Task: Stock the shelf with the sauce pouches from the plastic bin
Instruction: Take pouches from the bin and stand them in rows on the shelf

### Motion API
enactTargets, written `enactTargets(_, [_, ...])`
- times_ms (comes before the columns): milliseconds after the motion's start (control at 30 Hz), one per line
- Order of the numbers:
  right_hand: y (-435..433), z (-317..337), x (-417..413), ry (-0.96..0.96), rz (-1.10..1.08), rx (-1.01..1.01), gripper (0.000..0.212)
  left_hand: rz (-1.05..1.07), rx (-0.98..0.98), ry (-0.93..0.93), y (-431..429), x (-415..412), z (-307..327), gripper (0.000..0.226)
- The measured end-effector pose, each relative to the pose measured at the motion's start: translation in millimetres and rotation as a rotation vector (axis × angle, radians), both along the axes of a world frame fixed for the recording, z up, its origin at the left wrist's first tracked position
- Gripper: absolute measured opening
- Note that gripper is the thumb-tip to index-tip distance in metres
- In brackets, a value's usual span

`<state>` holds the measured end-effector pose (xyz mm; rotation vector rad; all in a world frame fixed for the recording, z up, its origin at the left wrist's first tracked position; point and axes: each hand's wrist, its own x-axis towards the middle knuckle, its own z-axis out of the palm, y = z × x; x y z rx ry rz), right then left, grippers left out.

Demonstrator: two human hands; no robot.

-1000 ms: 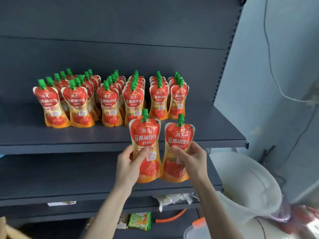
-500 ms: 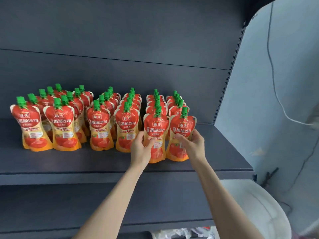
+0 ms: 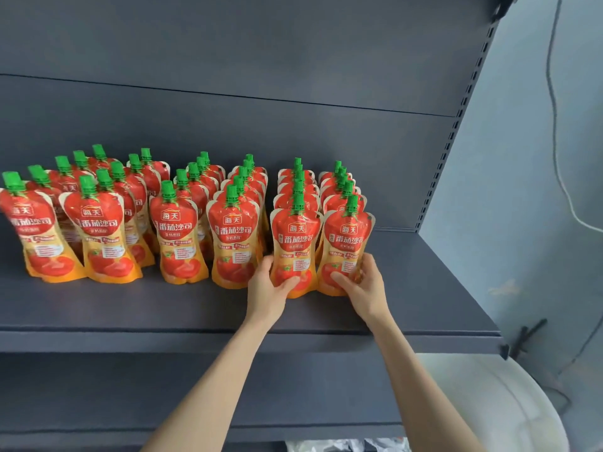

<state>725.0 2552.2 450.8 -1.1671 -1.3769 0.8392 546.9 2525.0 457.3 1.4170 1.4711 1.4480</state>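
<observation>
Pouches stand upright on the shelf in several rows running front to back, red with green caps, and you hold the front one of each of the two rightmost rows. Your left hand grips the left pouch low down, thumb laid across its front and fingers curled round its left edge. Your right hand grips the right pouch the same way, thumb on the front near the base and fingers wrapped round its right edge. The two held pouches stand side by side, touching or nearly so, caps up and labels facing you. Their bases appear to sit on the board, though your hands hide part of the lower edges.

Directly behind each held pouch, more caps line up toward the back panel. Just left of your left hand another front pouch stands, its side close to your knuckles. Further rows spread away on that side, the farthest ones less even. Right of your right hand the board is bare grey up to the slotted upright.

Below and right of your right forearm, under the shelf, sits the white bin. Only its pale wall and rim show, and what it holds cannot be told. A crumpled bag lies at the bottom edge between your forearms.
</observation>
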Motion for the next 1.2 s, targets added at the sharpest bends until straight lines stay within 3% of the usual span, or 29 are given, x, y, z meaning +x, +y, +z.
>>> enactTargets(600, [14,-3,-2,-0.234,-0.125,-0.014,0.045,0.111,0.001,0.110,4,9,4,0.050])
enactTargets(1200, [12,1,-1,-0.204,-0.032,-0.067,0.043,0.041,-0.012,0.175,8,5,1,0.052])
